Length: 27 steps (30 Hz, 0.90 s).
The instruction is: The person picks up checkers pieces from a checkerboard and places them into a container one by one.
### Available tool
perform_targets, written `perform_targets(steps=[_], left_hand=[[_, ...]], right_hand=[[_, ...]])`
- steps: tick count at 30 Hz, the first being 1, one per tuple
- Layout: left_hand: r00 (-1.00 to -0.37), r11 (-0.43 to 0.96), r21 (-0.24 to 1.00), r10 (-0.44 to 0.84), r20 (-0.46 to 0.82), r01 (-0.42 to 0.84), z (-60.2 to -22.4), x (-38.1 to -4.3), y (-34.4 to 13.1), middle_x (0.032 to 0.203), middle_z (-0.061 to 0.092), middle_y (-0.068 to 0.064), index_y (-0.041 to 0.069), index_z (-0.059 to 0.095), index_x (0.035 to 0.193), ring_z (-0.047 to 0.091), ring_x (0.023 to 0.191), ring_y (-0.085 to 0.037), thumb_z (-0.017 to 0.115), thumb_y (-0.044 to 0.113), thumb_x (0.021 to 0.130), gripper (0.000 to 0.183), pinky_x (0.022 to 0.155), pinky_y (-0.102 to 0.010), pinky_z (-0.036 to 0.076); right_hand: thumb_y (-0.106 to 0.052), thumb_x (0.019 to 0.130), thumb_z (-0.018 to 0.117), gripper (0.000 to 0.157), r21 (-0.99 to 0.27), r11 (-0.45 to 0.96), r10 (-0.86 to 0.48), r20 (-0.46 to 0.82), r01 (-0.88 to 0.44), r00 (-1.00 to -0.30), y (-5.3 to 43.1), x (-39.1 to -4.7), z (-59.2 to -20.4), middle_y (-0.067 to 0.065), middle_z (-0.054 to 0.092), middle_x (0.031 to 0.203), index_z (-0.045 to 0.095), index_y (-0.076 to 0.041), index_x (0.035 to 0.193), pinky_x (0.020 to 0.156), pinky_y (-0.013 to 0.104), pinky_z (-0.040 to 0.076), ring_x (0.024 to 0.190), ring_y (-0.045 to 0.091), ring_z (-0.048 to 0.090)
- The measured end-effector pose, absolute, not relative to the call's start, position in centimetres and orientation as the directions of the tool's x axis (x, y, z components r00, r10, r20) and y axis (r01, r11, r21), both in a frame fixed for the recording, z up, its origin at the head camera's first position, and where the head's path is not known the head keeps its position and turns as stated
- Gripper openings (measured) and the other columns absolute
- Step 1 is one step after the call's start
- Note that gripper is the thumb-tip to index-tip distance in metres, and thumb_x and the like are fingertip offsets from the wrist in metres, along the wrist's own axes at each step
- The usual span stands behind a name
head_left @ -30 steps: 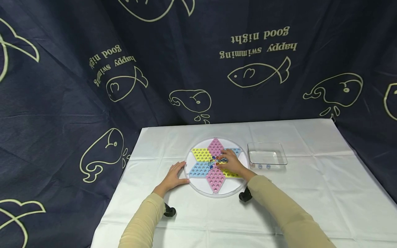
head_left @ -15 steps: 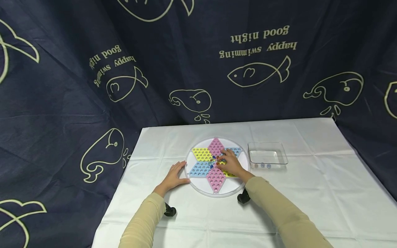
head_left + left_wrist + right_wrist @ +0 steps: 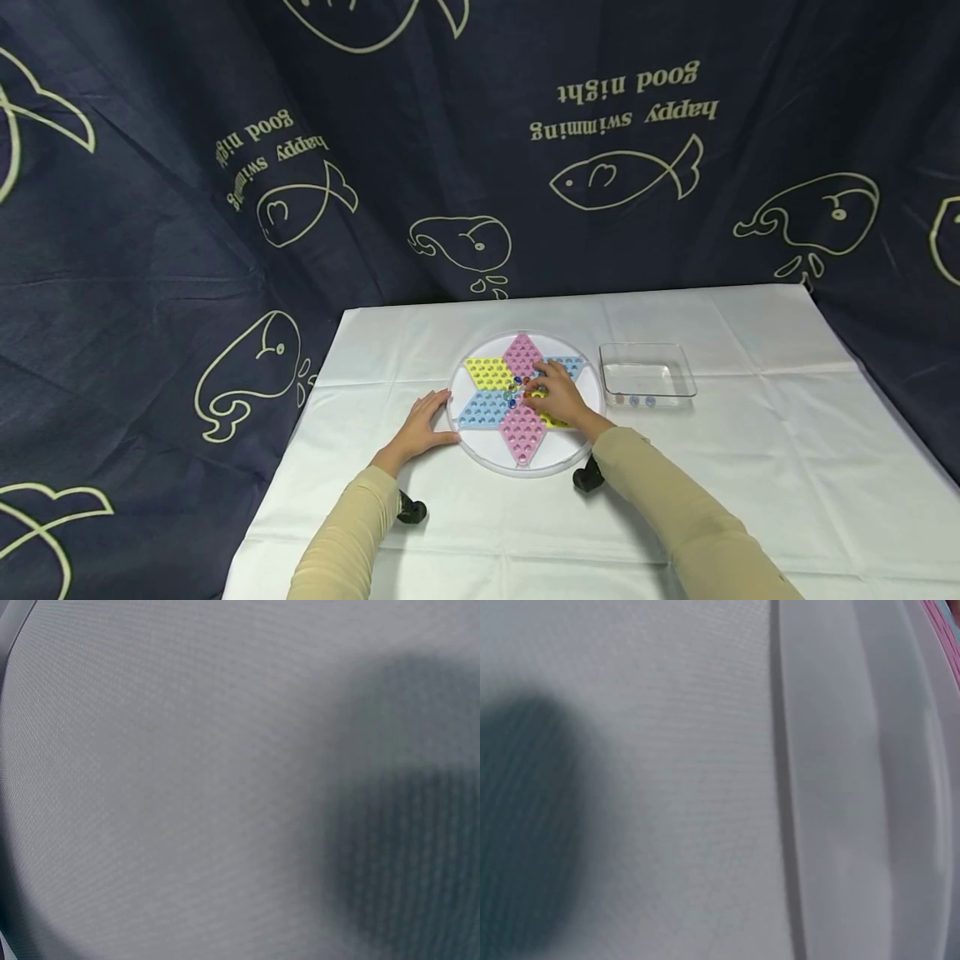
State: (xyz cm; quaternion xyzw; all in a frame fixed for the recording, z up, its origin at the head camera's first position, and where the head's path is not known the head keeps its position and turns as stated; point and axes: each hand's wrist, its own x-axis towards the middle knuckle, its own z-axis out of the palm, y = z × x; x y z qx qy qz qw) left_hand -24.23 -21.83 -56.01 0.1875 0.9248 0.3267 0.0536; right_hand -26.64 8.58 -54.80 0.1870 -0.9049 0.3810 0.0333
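A round white Chinese checkers board (image 3: pixel 555 457) bears a star of pink, yellow and blue points. At its left rim my left hand (image 3: pixel 417 432) rests with thumb and fingers spread, fingertips touching the edge. Over the board's right half, my right hand (image 3: pixel 560 397) bends its fingers toward the centre. Several blue and red marbles (image 3: pixel 512 403) cluster beside its fingertips; whether it pinches one is too small to tell. The left wrist view holds only cloth and a dark shadow. In the right wrist view the board's rim (image 3: pixel 840 780) runs down the right side.
Right of the board stands a clear plastic box (image 3: pixel 648 379), with a few small marbles (image 3: pixel 634 401) along its front wall. White cloth (image 3: pixel 480 517) covers the table. A dark fish-print curtain (image 3: pixel 450 167) hangs behind and to the left.
The marbles in the clear box have shifted slightly rightward and closer together since a second ago. My right hand has barely moved over the board's centre; my left hand stays at the rim.
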Motion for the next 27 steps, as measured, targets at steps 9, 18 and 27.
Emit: perform_targets(steps=[9,18,27], left_hand=[[-0.922,0.710,0.630,0.385,0.026,0.315,-56.0,-24.2,-21.8,0.144,0.035,-0.016,0.006,0.036,0.140,0.021,0.136,-0.036,0.075,0.047,0.070,0.090,0.115,-0.049,0.007],[-0.925,0.719,0.625,0.379,0.015,0.304,-55.9,-24.0,-21.7,0.144,0.035,-0.015,0.006,0.036,0.140,0.021,0.137,-0.036,0.077,0.039,0.070,0.087,0.115,-0.049,0.007],[-0.926,0.724,0.620,0.376,0.011,0.302,-55.7,-24.0,-21.6,0.144,0.035,-0.015,0.005,0.035,0.140,0.022,0.136,-0.036,0.076,0.042,0.070,0.089,0.115,-0.048,0.008]], right_hand=[[-0.020,0.077,0.073,0.017,-0.755,0.553,-0.298,0.216,-0.352,-0.930,9.0,-26.7,-54.9,0.021,0.043,0.136,0.067,-0.006,0.084,0.106,0.064,0.018,0.132,0.045,0.023],[-0.016,0.079,0.071,0.015,-0.857,0.410,-0.259,0.218,-0.311,-0.941,9.3,-26.2,-54.2,0.020,0.041,0.137,0.066,-0.004,0.087,0.104,0.062,0.024,0.130,0.041,0.029],[-0.016,0.084,0.066,0.022,-0.943,0.261,-0.229,0.148,-0.207,-0.962,9.3,-25.7,-52.5,0.014,0.057,0.110,0.063,0.000,0.100,0.088,0.039,0.047,0.099,0.025,0.052]])
